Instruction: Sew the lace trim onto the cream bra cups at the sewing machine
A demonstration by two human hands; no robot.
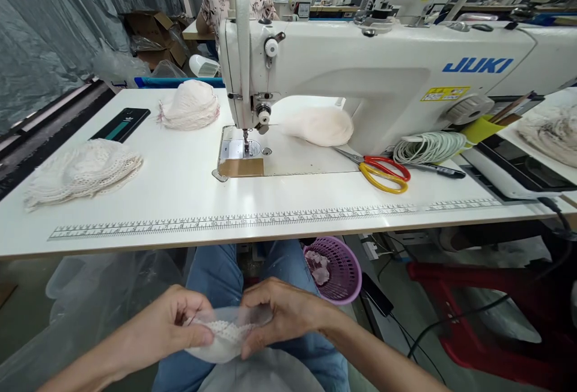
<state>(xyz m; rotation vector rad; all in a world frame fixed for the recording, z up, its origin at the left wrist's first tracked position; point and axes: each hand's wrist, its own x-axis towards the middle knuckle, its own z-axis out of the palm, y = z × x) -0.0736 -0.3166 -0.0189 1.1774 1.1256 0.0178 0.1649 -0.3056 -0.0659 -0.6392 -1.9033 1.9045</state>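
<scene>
Over my lap I hold a small white fabric piece (225, 333) with a scalloped lace band across its middle. My left hand (180, 323) pinches its left end between thumb and fingers. At the other end, my right hand (274, 314) grips it with the thumb in front and the fingers behind. Part of the cloth is hidden by the fingers. Beyond the table edge stands a white JUKI sewing machine (324, 49), its presser foot (246, 142) above the needle plate. A pale padded cup-shaped piece (322, 126) lies on the machine bed.
Stacks of lacy white pieces (85, 169) and cup shapes (190, 105) sit left, near a phone (121, 125). Scissors (383, 172), coiled cord (428, 148) and a pen lie right. A ruler strip (270, 219) runs along the front. Below are a purple basket (340, 269) and red stool (451, 296).
</scene>
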